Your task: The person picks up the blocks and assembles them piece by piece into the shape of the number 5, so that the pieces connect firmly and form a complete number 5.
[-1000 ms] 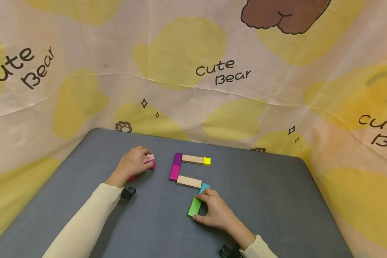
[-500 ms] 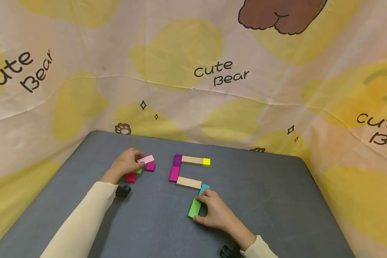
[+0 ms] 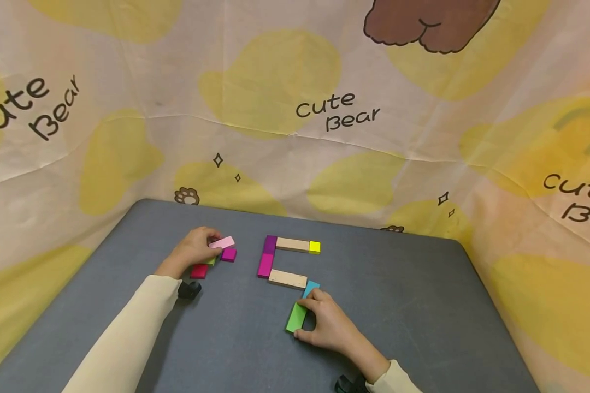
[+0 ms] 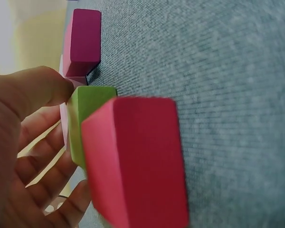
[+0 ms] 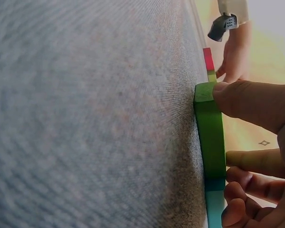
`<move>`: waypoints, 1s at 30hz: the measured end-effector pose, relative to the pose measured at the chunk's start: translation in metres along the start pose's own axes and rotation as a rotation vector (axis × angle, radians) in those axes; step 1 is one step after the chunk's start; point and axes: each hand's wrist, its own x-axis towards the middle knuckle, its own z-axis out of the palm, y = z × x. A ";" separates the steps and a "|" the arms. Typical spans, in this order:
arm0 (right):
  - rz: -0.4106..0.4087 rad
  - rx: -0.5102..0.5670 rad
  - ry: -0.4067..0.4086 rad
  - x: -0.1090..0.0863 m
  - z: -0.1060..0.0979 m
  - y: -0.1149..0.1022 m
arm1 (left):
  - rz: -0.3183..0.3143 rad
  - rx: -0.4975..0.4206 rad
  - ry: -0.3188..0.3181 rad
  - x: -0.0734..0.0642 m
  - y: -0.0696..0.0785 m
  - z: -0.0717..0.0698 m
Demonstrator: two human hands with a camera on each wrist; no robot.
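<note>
My left hand (image 3: 193, 250) holds the left end of a pink block (image 3: 223, 242) between thumb and fingers. In the left wrist view, the thumb tip is right at a lime green block (image 4: 96, 99), with a red block (image 4: 147, 161) nearer the camera and a magenta block (image 4: 85, 38) beyond. The pink block is mostly hidden there. My right hand (image 3: 329, 322) grips a green block (image 3: 296, 317) lengthwise, thumb on its near end and fingers at its far end. That far end meets a blue block (image 3: 311, 288), partly covered by the fingers.
Two wooden blocks, an upper one (image 3: 293, 244) and a lower one (image 3: 287, 279), join a purple block (image 3: 270, 244) and a magenta block (image 3: 265, 265) in an angular line. A yellow cube (image 3: 314, 248) ends the upper arm. Printed cloth stands behind the grey table (image 3: 413, 305).
My left hand has drawn back to the left, uncovering more of the pink block and the red and lime green blocks. My right hand stays on the green block.
</note>
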 end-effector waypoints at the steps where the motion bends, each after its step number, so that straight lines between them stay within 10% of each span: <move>1: -0.001 0.000 0.001 0.000 0.000 0.000 | 0.001 -0.001 -0.001 0.000 0.000 0.000; 14: -0.002 0.005 -0.005 0.000 0.001 -0.001 | -0.012 -0.017 0.054 -0.002 -0.003 0.001; 30: -0.007 0.010 0.007 0.001 -0.001 0.000 | 0.142 -0.028 0.133 -0.011 0.010 -0.008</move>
